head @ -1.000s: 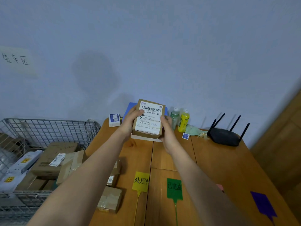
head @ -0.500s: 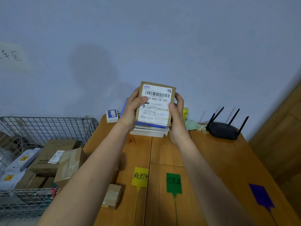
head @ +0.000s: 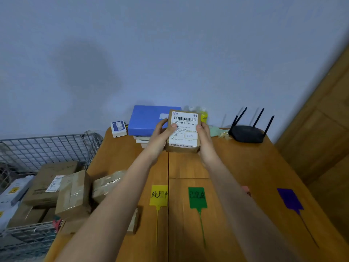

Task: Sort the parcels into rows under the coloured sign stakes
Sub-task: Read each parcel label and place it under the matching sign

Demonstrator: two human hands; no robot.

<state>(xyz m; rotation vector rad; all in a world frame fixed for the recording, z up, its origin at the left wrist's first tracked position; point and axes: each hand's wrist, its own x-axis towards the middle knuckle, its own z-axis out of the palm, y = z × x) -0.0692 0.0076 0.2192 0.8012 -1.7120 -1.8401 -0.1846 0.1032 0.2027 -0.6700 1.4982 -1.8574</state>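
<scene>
A small brown cardboard parcel with a white barcode label is held upright above the far part of the wooden table. My left hand grips its left edge and my right hand grips its right edge. Near the front of the table lie a yellow sign stake, a green sign stake and a purple sign stake. A pink tag shows partly behind my right forearm. Taped brown parcels sit at the table's left edge.
A wire basket on the left holds several boxes and mailer bags. A blue box on books, a small white box, bottles and a black router line the wall. Wooden panelling stands at the right.
Both hands raised the parcel in front of the wall, then lowered it and shifted it right, so the blue box is now uncovered. The view has tilted.
</scene>
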